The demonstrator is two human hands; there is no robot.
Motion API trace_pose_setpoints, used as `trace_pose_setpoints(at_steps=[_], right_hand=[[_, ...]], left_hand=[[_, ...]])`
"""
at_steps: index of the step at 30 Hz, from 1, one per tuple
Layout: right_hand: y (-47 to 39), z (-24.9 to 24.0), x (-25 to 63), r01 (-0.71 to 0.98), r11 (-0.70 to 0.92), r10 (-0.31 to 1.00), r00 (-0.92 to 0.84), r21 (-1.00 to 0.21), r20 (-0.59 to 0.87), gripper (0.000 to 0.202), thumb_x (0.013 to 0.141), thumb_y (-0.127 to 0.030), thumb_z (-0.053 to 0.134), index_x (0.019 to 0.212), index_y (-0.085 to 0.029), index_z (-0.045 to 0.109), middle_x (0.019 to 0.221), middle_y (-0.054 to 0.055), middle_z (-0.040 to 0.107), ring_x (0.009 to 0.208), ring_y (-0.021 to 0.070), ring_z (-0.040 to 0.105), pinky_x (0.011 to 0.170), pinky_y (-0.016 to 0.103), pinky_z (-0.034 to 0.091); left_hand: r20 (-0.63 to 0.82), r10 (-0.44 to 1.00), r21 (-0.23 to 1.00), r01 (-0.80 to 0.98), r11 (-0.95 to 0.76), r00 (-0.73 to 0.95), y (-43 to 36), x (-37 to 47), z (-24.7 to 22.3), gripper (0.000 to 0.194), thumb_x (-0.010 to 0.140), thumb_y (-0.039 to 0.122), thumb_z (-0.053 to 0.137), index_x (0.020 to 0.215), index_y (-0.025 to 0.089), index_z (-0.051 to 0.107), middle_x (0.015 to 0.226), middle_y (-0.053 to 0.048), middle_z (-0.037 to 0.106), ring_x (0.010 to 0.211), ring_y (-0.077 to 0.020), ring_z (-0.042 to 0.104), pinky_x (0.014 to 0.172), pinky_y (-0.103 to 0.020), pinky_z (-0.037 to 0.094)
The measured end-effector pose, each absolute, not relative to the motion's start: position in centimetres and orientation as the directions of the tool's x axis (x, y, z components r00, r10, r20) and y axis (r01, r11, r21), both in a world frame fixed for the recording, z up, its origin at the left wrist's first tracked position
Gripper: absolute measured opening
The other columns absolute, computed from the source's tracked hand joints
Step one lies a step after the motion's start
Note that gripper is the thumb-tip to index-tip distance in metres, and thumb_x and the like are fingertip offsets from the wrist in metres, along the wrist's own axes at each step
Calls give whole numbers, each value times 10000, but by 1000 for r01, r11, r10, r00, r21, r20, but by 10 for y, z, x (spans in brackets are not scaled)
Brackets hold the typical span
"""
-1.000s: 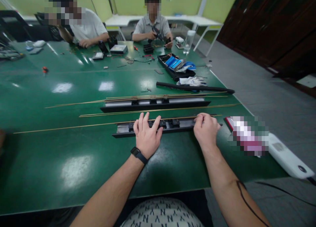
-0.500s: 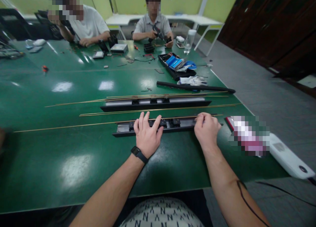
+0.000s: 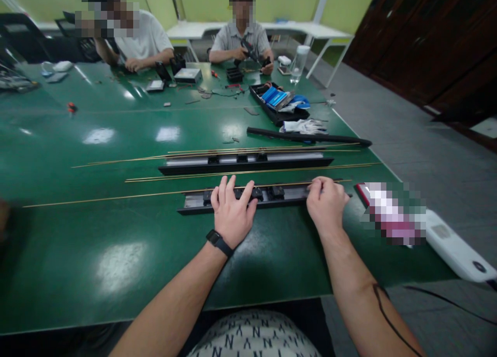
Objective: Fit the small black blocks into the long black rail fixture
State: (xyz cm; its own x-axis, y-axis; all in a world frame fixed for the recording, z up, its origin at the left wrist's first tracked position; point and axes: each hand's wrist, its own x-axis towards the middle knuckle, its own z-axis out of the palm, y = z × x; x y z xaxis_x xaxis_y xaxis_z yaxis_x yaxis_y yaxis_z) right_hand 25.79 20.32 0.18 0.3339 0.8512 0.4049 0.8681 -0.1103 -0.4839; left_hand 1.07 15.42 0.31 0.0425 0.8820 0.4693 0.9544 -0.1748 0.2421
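Note:
My left hand (image 3: 233, 217), fingers spread, rests across the nearer black channel (image 3: 297, 202), over the small black blocks (image 3: 276, 192) inside it. My right hand (image 3: 326, 199) is curled at the channel's right end, thumb and fingertips pinched on a thin brass rod (image 3: 116, 197). This rod runs along the far rim of the channel and sticks out well beyond it to the left. The fingertips of my right hand are partly hidden by the hand itself.
Behind lie two loose brass rods (image 3: 174, 179) and a second black channel (image 3: 248, 166) with more rods over it. Further back are a black tube (image 3: 306, 135), gloves (image 3: 305, 126) and a black tray (image 3: 267, 108). A white power strip (image 3: 456, 248) sits at right. Two people sit opposite.
Nothing on the table has visibly moved, and both hands keep the same place and grip. Only the camera view has shifted very slightly.

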Motion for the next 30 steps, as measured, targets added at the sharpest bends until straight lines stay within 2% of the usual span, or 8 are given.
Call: trace_pose_setpoints(at_steps=[12, 30], right_hand=[[204, 0, 259, 874, -117, 848, 334, -471, 411, 331, 992, -362, 404, 1001, -210, 698, 1017, 117, 742, 1011, 292, 580, 928, 441, 338], [204, 1, 259, 866, -124, 854, 342, -484, 393, 336, 995, -370, 394, 992, -214, 692, 1031, 118, 744, 1065, 304, 592, 959, 460, 351]], left_hand=[[471, 881, 235, 956, -174, 44, 154, 10, 2, 477, 1006, 408, 595, 1476, 324, 611, 1592, -183, 479, 1548, -388, 351, 1226, -605, 284], [472, 880, 234, 956, -175, 46, 154, 9, 2, 491, 1017, 410, 575, 1500, 320, 589, 1585, -196, 482, 1543, -392, 361, 1219, -606, 299]])
